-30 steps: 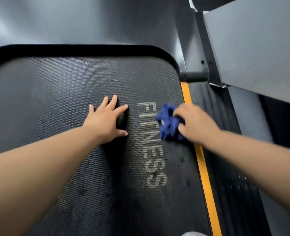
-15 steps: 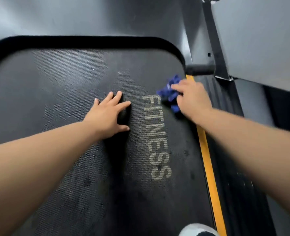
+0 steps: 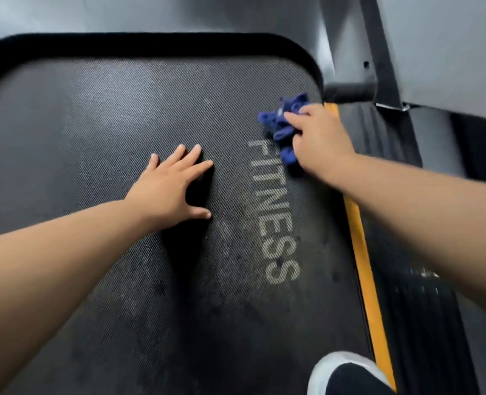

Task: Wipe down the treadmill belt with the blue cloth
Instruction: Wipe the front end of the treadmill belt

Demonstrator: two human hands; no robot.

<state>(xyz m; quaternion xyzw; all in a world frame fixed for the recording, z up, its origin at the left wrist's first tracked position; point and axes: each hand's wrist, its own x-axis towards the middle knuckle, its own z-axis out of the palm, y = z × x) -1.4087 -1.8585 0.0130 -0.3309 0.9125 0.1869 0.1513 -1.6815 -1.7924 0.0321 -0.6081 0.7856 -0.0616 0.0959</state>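
The black textured treadmill belt (image 3: 122, 132) fills most of the view, with the grey word FITNESS printed along its right side. My right hand (image 3: 317, 135) presses a crumpled blue cloth (image 3: 280, 121) onto the belt's far right corner, just above the lettering. The cloth bunches out past my fingers to the left and below. My left hand (image 3: 173, 186) lies flat on the middle of the belt, fingers spread, holding nothing.
A yellow stripe (image 3: 361, 252) and a ribbed black side rail (image 3: 407, 295) run along the belt's right edge. A grey upright post (image 3: 375, 47) and its base (image 3: 350, 91) stand at the far right corner. A shoe toe (image 3: 347, 374) shows at the bottom right.
My right hand has slid the blue cloth away from me along the belt's right edge, from beside the lettering to the far corner. My left hand has stayed flat in place.
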